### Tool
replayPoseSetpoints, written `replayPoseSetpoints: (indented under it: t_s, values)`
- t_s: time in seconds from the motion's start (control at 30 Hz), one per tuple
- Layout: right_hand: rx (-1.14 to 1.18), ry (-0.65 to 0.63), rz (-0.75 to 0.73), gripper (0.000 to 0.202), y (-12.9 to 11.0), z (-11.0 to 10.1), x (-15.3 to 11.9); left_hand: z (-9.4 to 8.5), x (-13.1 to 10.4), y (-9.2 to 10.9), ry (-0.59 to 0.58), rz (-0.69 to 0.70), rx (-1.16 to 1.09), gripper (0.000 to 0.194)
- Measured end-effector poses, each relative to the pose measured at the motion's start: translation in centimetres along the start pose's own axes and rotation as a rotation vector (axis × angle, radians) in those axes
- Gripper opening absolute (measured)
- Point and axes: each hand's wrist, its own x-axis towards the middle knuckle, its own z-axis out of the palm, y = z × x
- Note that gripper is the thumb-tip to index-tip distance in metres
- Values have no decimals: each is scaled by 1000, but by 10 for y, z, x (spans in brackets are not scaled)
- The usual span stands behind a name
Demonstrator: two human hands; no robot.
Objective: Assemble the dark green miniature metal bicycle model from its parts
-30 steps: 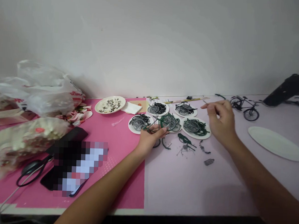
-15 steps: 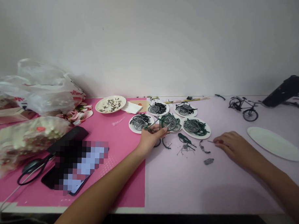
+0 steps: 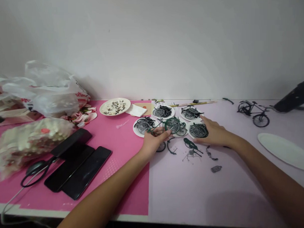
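Note:
My left hand (image 3: 154,139) is closed on a green model bicycle (image 3: 161,126), its frame and a spoked wheel showing above my fingers. My right hand (image 3: 215,131) reaches over the right side of a small white plate (image 3: 194,136). Its thumb and fingers are spread apart around the green and grey bicycle parts (image 3: 199,130) there; whether they touch the plate I cannot tell. In front lie a green part (image 3: 189,143), thin grey pieces (image 3: 191,155), a dark curved strip (image 3: 171,146), a small chain-like piece (image 3: 211,154) and a flat grey tag-shaped part (image 3: 216,168).
More small plates hold wheels and black parts (image 3: 164,111). A black model bicycle (image 3: 254,112), an oval white dish (image 3: 282,150) and a black cylindrical object (image 3: 293,95) are at right. Left are phones (image 3: 86,173), a bag of pale sticks (image 3: 31,143), plastic bags (image 3: 50,93) and a bowl (image 3: 114,106).
My right hand has moved left and away from me, from the table onto the plate, and its fingers have spread; the thin rod it held no longer shows. My left hand keeps its hold.

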Motion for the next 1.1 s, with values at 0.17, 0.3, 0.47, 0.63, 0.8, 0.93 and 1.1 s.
replayPoseSetpoints:
  t_s: [0.17,0.3,0.47,0.63,0.8,0.93,1.1]
  values:
    - [25,-19,19,128,15,6,12,0,1,0,8,-30,-20,41]
    - [18,45,96,127,35,12,11,-1,1,-3,7,-32,-21,39]
    - [45,142,130,120,61,11,8,-1,1,-4,-5,-20,-5,38]
    - [122,260,144,103,65,8,10,0,1,-2,13,-12,29,37]
    - [148,291,186,93,58,8,11,-1,2,-3,15,-22,37,36]
    - [133,366,130,79,44,4,11,-1,1,-2,13,-6,48,36]
    - [274,452,-88,39,4,6,7,-1,1,-3,25,10,69,37]
